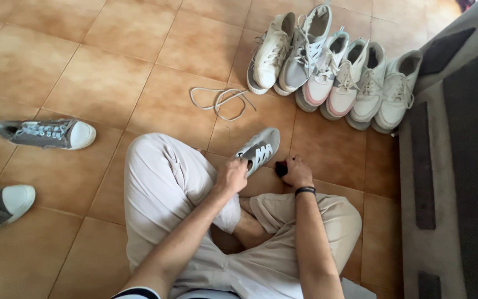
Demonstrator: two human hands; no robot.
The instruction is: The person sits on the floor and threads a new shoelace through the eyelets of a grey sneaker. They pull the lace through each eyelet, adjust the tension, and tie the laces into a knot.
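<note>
Your left hand (231, 176) pinched the grey sneaker (259, 148) on the floor (100, 83). Your right hand (296, 171) closed around a small dark object (281, 169) just beside it.

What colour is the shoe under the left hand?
The shoe is grey with white laces, in the head view.

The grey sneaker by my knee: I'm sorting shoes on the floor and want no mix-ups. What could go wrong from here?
The grey sneaker is gripped only at its heel by the left hand, so it may tip or slip. The loose white shoelace lies apart on the tiles and could be forgotten or snagged. The right hand closes on a small dark object, too hidden to identify, that might drop.
</note>
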